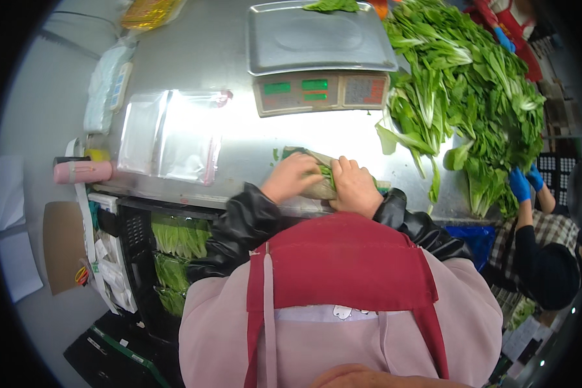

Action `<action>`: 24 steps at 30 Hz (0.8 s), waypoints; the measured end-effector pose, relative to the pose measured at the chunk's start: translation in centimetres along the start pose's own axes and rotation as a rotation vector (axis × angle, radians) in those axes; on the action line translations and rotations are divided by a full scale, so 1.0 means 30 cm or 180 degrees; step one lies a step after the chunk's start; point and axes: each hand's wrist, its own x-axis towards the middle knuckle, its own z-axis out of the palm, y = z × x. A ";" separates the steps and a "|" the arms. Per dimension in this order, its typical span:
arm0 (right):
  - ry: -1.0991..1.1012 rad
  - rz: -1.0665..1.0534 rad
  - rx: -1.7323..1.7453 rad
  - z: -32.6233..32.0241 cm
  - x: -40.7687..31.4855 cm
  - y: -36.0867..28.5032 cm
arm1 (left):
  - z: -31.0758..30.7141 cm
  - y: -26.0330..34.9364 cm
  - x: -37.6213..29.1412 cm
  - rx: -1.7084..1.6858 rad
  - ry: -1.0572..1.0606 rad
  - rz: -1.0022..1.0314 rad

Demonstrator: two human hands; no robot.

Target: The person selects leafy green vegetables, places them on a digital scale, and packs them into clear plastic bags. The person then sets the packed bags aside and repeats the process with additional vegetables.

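On the metal table (174,63), near its front edge, lies a rolled brownish wrap (320,190) with green leaves showing in its opening. My left hand (293,177) rests on the left part of the wrap, fingers bent over it. My right hand (355,186) is closed around its right part, thumb side towards the leaves. What the fingertips press on is partly hidden. Behind the hands stands a digital scale (320,92) with a metal pan (320,41), a green leaf (332,5) on the pan's far edge. Clear plastic bags (169,138) lie to the left.
A big heap of leafy greens (480,92) covers the table's right side. Two people with blue gloves (519,185) are beside it. A pink bottle (83,172) lies at the left edge. Below, a black crate (136,228) holds bagged greens (179,237).
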 end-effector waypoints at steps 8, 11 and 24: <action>0.0273 -0.0194 0.0198 0.011 0.002 0.017 | -0.442 -0.439 -0.262 0.1948 0.2109 -0.2557; 0.0428 -0.0267 0.0290 0.015 0.008 0.037 | -0.425 -0.464 -0.271 0.2147 0.2050 -0.2369; 0.0268 -0.0677 0.1338 -0.085 0.227 -0.095 | -0.378 0.027 -0.185 0.0045 0.2516 -0.1451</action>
